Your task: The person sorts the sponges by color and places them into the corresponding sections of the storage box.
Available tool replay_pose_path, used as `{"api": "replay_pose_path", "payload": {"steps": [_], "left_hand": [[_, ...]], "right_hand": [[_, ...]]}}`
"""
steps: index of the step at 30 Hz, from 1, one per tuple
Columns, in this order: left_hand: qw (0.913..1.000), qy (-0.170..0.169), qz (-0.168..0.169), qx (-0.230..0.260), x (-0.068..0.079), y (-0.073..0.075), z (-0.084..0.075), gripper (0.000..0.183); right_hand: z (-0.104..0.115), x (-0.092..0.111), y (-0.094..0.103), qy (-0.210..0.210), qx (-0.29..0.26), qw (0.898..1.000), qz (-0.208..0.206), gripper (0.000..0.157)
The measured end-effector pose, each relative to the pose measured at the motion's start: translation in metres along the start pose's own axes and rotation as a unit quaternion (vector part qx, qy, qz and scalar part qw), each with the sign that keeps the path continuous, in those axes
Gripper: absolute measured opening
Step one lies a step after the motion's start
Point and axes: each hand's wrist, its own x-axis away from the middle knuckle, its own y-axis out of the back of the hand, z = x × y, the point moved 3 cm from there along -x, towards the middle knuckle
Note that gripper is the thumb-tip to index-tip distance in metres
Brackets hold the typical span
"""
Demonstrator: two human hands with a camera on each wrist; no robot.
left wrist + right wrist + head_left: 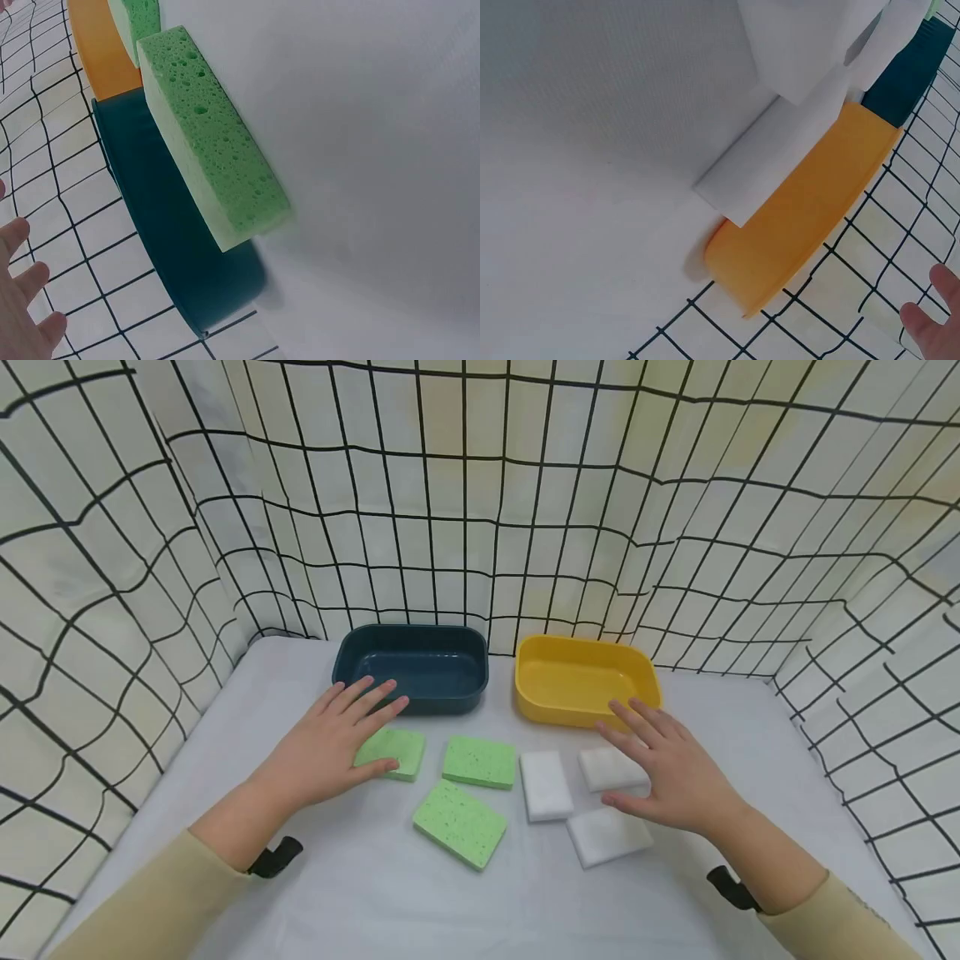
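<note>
My left hand (330, 743), fingers spread, hovers over the leftmost green sponge (393, 752) and hides part of it. That same sponge (214, 135) shows whole in the left wrist view, lying before the dark blue tub. Two more green sponges, one (480, 762) behind the other (460, 825), lie in the middle. My right hand (675, 768) is held with fingers apart above the white sponges and holds nothing. One white block-like sponge (546, 786) stands lengthwise, another (609, 837) lies nearer me, and a third (607, 768) is partly covered by the right hand.
A dark blue tub (412, 668) and a yellow tub (588, 681) stand side by side at the back of the white-covered table (360, 893). Black wire grid (480, 518) with pale cloth behind it rises at the back and both sides.
</note>
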Motion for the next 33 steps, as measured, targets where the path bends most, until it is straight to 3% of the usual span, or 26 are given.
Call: {"api": "replay_pose_path", "payload": {"steps": [13,20,28,33], "left_hand": [[0.9997,0.019,-0.002,0.015,0.002,0.006,0.014,0.08],[0.999,0.04,-0.005,0.018,0.002,0.004,0.023,0.08],[0.9939,0.087,0.026,0.062,0.003,0.002,0.039,0.081],[0.9833,0.136,0.065,0.102,0.0,0.001,0.058,0.088]], "right_hand": [[0.0,0.002,0.001,-0.006,-0.04,0.999,0.033,0.081],[0.003,-0.003,0.001,0.011,-0.064,0.997,0.042,0.08],[0.008,-0.008,-0.002,-0.006,-0.075,0.993,0.094,0.081],[0.01,-0.007,-0.002,-0.032,-0.09,0.984,0.152,0.081]]}}
